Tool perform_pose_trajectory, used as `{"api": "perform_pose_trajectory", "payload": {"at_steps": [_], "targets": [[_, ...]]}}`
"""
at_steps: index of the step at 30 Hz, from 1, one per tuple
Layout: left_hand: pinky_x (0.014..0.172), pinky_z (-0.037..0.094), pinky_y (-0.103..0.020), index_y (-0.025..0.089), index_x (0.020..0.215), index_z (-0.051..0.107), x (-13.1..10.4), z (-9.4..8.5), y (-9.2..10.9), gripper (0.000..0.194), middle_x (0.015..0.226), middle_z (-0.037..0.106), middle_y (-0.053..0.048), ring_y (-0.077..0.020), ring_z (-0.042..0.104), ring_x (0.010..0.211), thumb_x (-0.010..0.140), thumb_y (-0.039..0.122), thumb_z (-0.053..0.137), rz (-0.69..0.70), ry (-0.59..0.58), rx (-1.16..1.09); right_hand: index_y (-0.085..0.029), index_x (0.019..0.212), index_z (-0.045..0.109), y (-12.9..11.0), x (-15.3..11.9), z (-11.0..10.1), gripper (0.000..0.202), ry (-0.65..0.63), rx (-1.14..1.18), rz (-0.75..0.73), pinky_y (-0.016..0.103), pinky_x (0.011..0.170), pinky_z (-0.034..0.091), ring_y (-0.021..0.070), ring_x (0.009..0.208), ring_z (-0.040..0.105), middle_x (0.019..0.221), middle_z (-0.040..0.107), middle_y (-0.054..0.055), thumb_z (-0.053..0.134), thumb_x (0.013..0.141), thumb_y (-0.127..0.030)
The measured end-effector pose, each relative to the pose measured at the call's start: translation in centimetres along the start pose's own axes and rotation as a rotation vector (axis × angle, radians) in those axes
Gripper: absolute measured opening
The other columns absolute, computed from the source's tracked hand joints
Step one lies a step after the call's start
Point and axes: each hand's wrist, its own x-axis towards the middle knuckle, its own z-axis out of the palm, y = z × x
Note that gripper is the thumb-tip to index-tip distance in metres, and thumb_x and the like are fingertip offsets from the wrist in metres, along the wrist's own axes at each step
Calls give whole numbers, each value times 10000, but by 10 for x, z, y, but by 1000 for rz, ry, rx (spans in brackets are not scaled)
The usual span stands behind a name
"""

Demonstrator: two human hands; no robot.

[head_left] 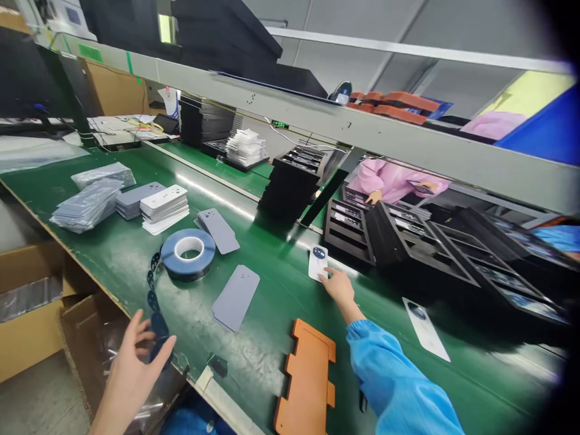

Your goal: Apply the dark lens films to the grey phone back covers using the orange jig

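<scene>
The right hand [338,287], reaching out of a blue sleeve [394,380], stretched forward across the green bench [254,362] with its fingertips laid on the near edge of a small white card [318,261]; the fingers rested flat on it rather than closing around it. The card lay just in front of the black trays [348,226] at the far side of the bench. The left hand [136,362] hung at the near edge of the bench, fingers spread and loose, touching the trailing end of a strip of dark blue tape [154,302] that ran back to the tape roll [188,252]; whether it pinched the strip could not be told. Between the two hands lay a grey sheet [235,297], and an orange jig [308,380] sat close beside the right forearm. Further left stood a stack of white cards [164,205], and another white card [426,329] lay to the right. The bench stayed bare between the roll and the small white card. Beyond the trays a person in pink [394,181] worked on the other side.
</scene>
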Motion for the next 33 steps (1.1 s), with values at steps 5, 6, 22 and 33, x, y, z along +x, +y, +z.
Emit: {"api": "perform_pose_trajectory", "payload": {"at_steps": [5,6,22,33], "targets": [[1044,543,-465,177,1170,720,-10,10,-6,531,1107,790,-105,-320,733,1081,793,546,663,7,-199,-97,-110,1203,716,-31,-20,7,379,-11,-41,-141,569,1079,399,417,1289,537,1371,552,246,639,857,-242],[1048,543,-442,193,1154,731,-11,14,-2,469,1116,794,-88,-304,733,1094,818,509,650,35,-238,-127,-121,1203,717,-41,-29,11,377,-34,-24,-200,555,1086,403,400,1280,548,1372,555,232,631,863,-260],[1002,569,-372,153,1370,639,-33,30,51,542,1236,748,-121,-265,704,1147,851,307,675,128,-462,-363,-228,1106,700,-167,-237,33,233,-609,597,-898,342,877,557,191,939,694,1041,715,47,661,887,-158],[817,588,-333,117,1311,588,-36,26,66,596,933,758,-83,-233,726,900,872,511,676,-29,-370,-464,-224,1306,636,-143,-255,42,358,-540,489,-1058,402,986,563,241,1107,677,1272,680,105,602,950,-210]]}}
